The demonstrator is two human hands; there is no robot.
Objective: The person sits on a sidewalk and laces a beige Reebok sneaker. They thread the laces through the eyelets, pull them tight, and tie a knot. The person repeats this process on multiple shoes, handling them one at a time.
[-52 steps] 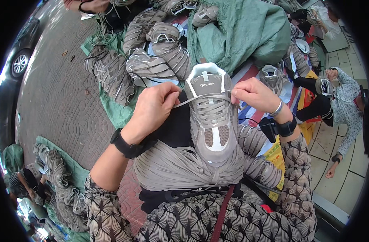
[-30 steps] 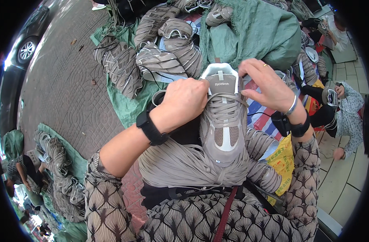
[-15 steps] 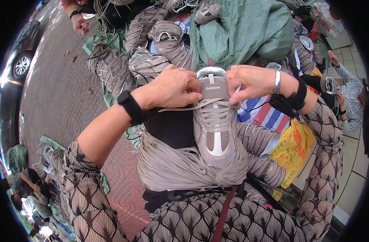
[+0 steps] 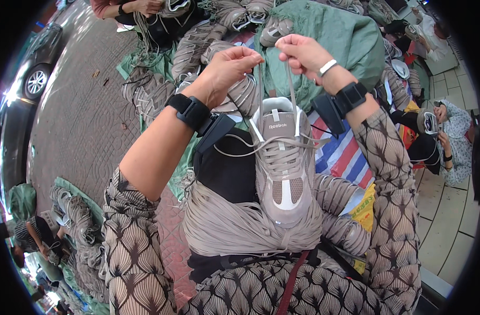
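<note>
A taupe sneaker (image 4: 282, 168) rests toe-toward-me on a thick bundle of taupe shoelaces (image 4: 235, 226) draped over my lap. My left hand (image 4: 227, 71) is raised above the shoe's tongue, pinching one lace end (image 4: 261, 89). My right hand (image 4: 301, 52) is raised beside it, pinching the other lace end (image 4: 292, 92). Both lace ends run up taut from the top eyelets. Each wrist carries a black strap with a dark device.
Heaps of laced sneakers (image 4: 198, 52) lie on green tarp (image 4: 345, 37) ahead. A striped sheet (image 4: 345, 152) is at right. One person sits at right (image 4: 450, 136), another works at top left (image 4: 145, 10). Brick paving (image 4: 77, 126) and a car (image 4: 33, 63) lie left.
Both hands have lifted from the shoe's tongue upward, drawing the two lace ends up and taut. The shoe stays on my lap.
</note>
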